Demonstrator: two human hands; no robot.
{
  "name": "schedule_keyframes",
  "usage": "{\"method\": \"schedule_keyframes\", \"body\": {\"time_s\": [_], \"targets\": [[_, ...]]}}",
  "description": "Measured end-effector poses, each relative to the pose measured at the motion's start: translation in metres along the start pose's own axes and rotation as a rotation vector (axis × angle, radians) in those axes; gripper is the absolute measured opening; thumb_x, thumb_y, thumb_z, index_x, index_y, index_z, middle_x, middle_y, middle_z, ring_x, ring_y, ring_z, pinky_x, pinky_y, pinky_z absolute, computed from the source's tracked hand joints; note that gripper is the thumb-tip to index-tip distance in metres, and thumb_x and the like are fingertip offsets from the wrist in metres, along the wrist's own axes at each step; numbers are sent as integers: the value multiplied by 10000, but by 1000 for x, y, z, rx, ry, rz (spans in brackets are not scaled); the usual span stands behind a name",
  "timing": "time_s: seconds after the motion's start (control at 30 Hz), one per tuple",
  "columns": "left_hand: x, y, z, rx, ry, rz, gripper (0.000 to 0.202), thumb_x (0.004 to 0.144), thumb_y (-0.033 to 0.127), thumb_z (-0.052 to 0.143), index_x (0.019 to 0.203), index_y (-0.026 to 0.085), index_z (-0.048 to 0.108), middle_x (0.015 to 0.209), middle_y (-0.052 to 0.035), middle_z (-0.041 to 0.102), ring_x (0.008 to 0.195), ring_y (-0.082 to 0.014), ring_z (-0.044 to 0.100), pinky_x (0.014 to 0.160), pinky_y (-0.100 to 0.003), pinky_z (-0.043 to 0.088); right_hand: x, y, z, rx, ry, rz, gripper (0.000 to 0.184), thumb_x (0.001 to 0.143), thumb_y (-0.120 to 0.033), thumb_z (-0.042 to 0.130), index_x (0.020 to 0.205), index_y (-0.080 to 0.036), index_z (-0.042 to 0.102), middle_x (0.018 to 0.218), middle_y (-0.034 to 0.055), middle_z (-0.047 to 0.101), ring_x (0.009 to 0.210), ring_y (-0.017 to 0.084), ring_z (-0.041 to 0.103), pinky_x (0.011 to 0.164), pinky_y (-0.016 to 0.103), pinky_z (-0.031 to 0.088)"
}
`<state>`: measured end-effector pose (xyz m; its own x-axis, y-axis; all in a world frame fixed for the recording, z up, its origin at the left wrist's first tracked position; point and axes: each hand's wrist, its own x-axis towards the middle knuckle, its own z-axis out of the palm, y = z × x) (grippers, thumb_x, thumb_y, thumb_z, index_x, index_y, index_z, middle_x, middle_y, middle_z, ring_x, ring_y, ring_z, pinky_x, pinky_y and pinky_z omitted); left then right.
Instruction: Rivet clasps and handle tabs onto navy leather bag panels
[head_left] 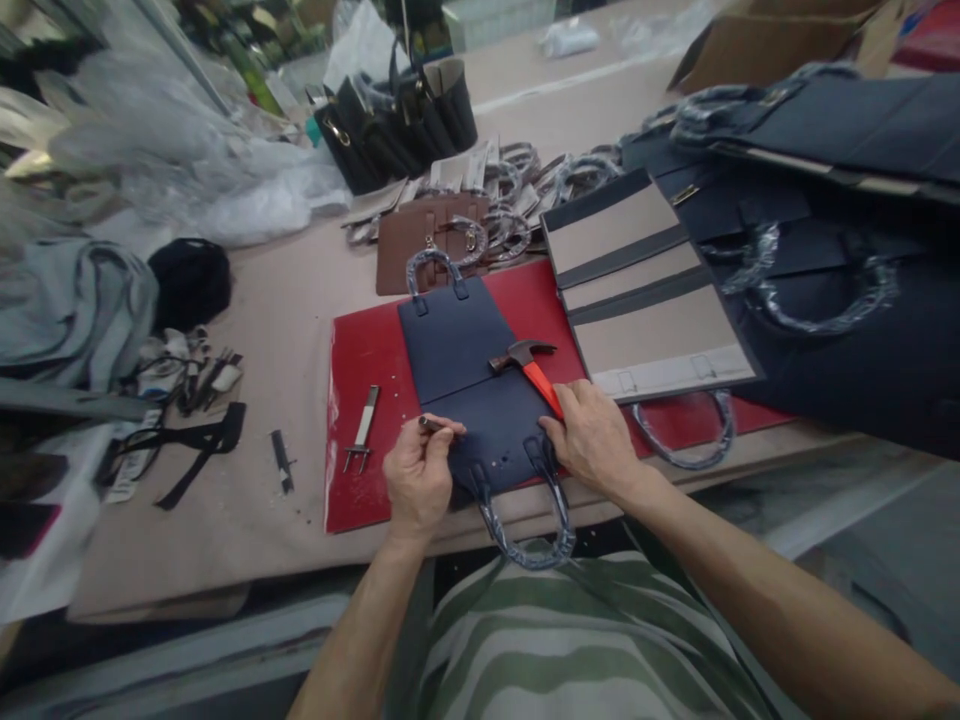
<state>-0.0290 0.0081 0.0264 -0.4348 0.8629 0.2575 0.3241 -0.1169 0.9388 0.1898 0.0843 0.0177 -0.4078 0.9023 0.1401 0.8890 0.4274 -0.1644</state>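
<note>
Navy panel (469, 350) lies flat on the red board (367, 345), on the surface (262, 290), right in front of me. My left hand (420, 470) is closed around a short metal tool (429, 424); my right hand (598, 430) grips the hammer (529, 362) by its orange handle, head over the panel, well apart from the tool.

Progress, my call: far handle (436, 262) and near handle (529, 553) both attached; work at the near end looks unfinished. Small spots beside the near handle could be holes or scraps, too blurry from my feed.

Counts: one navy panel, two handles on it, one hammer, one short tool, one two-pronged tool (365, 428), one red board, one striped panel (637, 260), one brown panel (397, 250).
</note>
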Motion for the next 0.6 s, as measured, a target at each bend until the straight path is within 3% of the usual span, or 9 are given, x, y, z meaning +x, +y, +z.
{"method": "schedule_keyframes", "body": {"time_s": [0.37, 0.6], "targets": [[20, -29, -48, 154, 178, -309, 246, 808, 348, 650, 950, 149, 620, 734, -22, 715, 620, -149, 691, 589, -246, 579, 0, 1, -2, 37, -30, 7, 256, 942, -343, 529, 1093, -137, 545, 1022, 147, 555, 955, 291, 476, 805, 359, 340], [29, -49, -89, 435, 268, -315, 323, 759, 390, 652, 954, 133, 661, 686, -25, 696, 557, -156, 659, 549, -253, 552, 1, -1, -3, 34, -27, 16, 237, 937, -340, 528, 1068, -142, 546, 1001, 139, 548, 943, 289, 474, 796, 355, 341]]}}
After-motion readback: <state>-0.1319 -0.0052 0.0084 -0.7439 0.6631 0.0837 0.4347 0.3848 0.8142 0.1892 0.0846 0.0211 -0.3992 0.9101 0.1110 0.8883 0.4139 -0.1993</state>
